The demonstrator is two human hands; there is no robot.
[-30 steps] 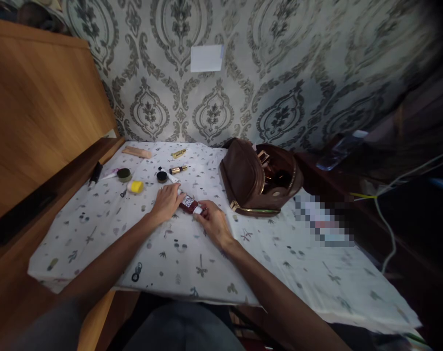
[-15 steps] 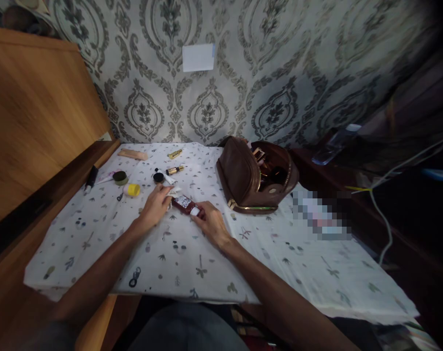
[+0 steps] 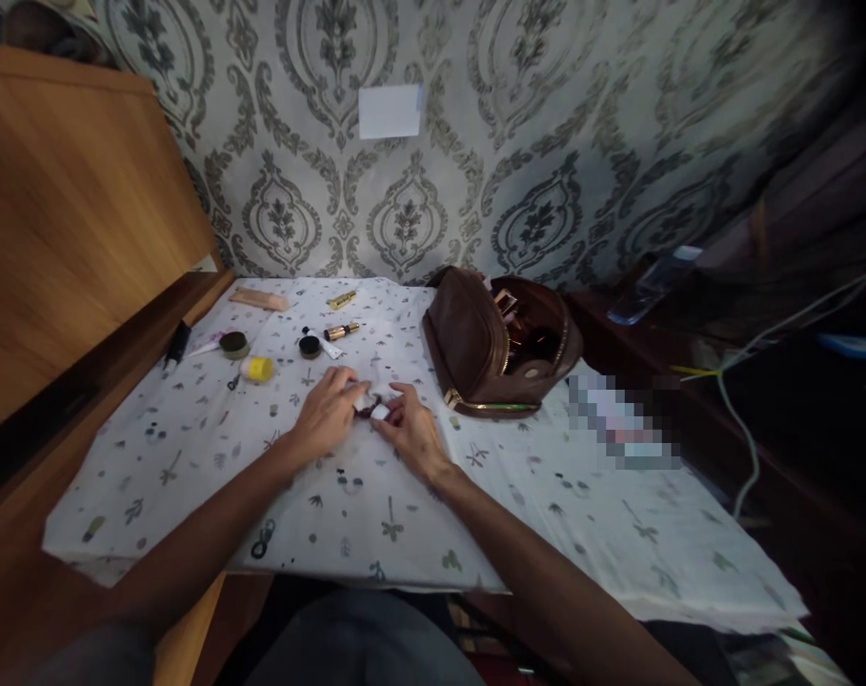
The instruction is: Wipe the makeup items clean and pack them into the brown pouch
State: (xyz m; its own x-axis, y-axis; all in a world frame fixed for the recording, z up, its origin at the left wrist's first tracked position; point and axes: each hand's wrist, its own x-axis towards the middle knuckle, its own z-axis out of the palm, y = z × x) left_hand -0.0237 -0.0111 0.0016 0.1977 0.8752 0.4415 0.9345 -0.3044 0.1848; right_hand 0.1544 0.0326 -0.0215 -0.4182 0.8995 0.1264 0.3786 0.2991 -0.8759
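Observation:
A small dark red bottle (image 3: 365,412) with a white cap (image 3: 380,413) lies between my hands just above the cloth, mostly hidden behind my fingers. My right hand (image 3: 414,436) grips it at the cap end, thumb and fingers closed. My left hand (image 3: 327,414) is curled over the bottle's body, pressing a crumpled white tissue (image 3: 362,393) against it. Beyond my left hand are a black-lidded round jar (image 3: 309,346), a small white tube (image 3: 331,350) and a yellow-capped bottle (image 3: 256,369).
A brown zip bag (image 3: 475,348) stands open, cosmetics inside. Farther back lie gold lipsticks (image 3: 342,332) and a beige tube (image 3: 259,299). At left are a dark round tin (image 3: 233,345) and a black tube (image 3: 178,343). A wooden panel (image 3: 82,210) borders the table's left side.
My left hand has moved right along the bottle with the tissue, toward the cap, and now covers most of the bottle. My right hand stays at the cap end.

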